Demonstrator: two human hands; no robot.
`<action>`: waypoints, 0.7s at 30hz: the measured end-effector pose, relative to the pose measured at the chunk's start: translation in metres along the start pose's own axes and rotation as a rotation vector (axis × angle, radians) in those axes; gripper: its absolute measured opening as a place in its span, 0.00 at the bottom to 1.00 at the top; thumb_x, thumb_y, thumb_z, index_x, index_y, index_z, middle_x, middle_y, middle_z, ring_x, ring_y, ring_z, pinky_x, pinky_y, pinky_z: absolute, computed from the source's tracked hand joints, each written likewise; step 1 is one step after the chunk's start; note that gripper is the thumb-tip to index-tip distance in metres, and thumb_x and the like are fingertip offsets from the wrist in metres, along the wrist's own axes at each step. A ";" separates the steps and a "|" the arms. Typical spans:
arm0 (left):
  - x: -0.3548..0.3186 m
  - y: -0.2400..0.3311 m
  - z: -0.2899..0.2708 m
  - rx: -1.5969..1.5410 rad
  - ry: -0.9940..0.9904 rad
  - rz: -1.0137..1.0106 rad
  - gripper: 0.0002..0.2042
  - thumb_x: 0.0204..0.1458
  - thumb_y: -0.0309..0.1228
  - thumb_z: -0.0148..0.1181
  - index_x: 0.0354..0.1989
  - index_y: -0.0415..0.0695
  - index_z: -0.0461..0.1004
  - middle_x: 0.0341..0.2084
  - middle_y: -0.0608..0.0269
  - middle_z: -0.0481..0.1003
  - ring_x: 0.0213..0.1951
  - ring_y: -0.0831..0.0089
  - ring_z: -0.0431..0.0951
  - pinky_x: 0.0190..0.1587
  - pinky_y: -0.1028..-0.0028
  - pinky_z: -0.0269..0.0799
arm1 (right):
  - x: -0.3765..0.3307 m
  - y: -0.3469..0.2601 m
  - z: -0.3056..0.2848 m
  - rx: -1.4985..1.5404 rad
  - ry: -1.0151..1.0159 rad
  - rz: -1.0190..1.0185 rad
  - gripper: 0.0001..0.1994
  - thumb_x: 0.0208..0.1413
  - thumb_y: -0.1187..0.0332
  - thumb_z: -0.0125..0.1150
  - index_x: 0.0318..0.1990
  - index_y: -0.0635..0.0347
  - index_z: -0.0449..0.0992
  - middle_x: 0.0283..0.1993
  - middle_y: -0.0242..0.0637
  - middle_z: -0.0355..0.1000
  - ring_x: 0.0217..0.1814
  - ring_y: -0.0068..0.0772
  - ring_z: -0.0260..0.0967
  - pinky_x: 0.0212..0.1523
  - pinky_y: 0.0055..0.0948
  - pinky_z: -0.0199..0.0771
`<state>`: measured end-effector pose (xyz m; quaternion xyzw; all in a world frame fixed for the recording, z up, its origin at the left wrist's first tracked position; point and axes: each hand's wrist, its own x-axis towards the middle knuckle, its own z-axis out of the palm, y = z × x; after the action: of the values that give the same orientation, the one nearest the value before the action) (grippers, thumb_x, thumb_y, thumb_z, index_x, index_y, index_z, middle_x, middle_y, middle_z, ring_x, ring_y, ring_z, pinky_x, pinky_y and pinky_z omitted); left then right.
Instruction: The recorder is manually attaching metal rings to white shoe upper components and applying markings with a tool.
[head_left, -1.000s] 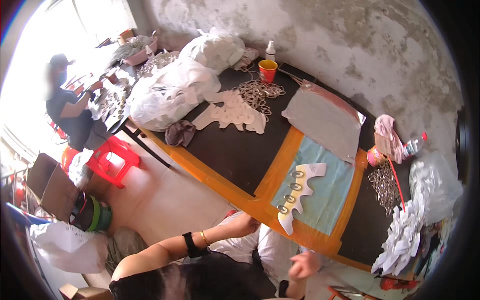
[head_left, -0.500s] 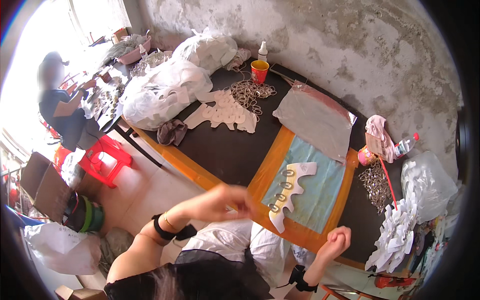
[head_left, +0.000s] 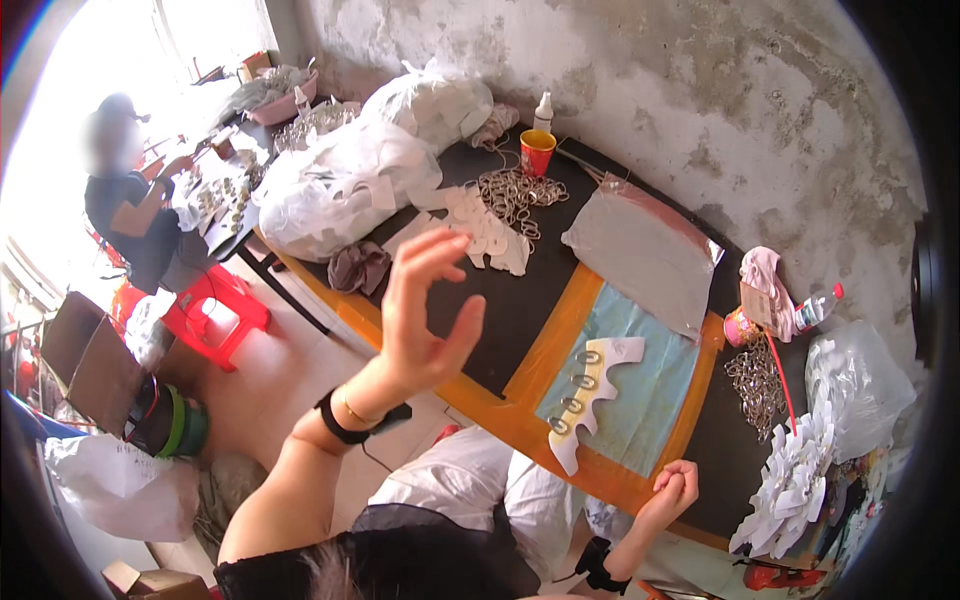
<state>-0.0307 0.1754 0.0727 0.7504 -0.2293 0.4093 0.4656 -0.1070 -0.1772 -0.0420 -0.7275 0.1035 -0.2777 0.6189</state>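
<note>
My left hand is raised over the table's front edge, its thumb and fingers apart and nothing visible between them. Beyond its fingertips lies a pile of white cut-out pieces. My right hand is closed at the near right edge of the table, fingers curled in; whatever it may hold is hidden. Between the hands, a white wavy-edged strip rests on a light blue sheet. Several oval metal rings sit in a row along the strip.
Tangled metal rings lie by a red cup. A grey sheet covers the table's far part. Stacked white pieces and more rings are at right. Big white bags stand far left, near a seated person.
My left hand has risen and moved forward and left from above my lap, and its fingers have spread. The right hand stays closed near the table edge. The view has shifted slightly.
</note>
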 end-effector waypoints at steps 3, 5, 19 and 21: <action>-0.014 -0.004 0.009 0.019 -0.082 -0.048 0.26 0.43 0.14 0.55 0.54 0.40 0.59 0.51 0.50 0.61 0.51 0.65 0.66 0.43 0.73 0.68 | 0.000 -0.001 0.002 0.027 -0.027 0.011 0.08 0.46 0.78 0.38 0.20 0.62 0.64 0.18 0.27 0.54 0.16 0.15 0.47 0.17 0.17 0.46; -0.017 -0.003 0.013 0.023 -0.103 -0.065 0.26 0.43 0.14 0.55 0.54 0.40 0.60 0.50 0.50 0.62 0.50 0.65 0.67 0.42 0.74 0.69 | -0.001 -0.003 0.004 0.018 -0.024 0.018 0.08 0.46 0.78 0.37 0.20 0.62 0.64 0.18 0.28 0.54 0.16 0.15 0.47 0.17 0.17 0.46; -0.025 0.066 0.001 -0.545 0.039 0.445 0.42 0.50 0.22 0.53 0.67 0.48 0.29 0.25 0.62 0.74 0.20 0.71 0.73 0.24 0.75 0.70 | -0.003 -0.005 -0.012 -0.046 -0.041 0.038 0.09 0.50 0.77 0.39 0.23 0.61 0.66 0.19 0.26 0.60 0.17 0.12 0.48 0.16 0.16 0.44; -0.028 0.078 -0.006 -0.468 0.147 0.302 0.38 0.51 0.27 0.56 0.66 0.49 0.38 0.22 0.63 0.73 0.16 0.73 0.68 0.22 0.76 0.65 | 0.002 -0.004 0.003 0.049 -0.071 0.076 0.09 0.49 0.79 0.40 0.24 0.62 0.69 0.22 0.26 0.62 0.19 0.11 0.50 0.17 0.13 0.47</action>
<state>-0.1059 0.1438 0.0908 0.5481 -0.3923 0.4635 0.5752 -0.1046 -0.1748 -0.0376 -0.7169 0.1022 -0.2304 0.6501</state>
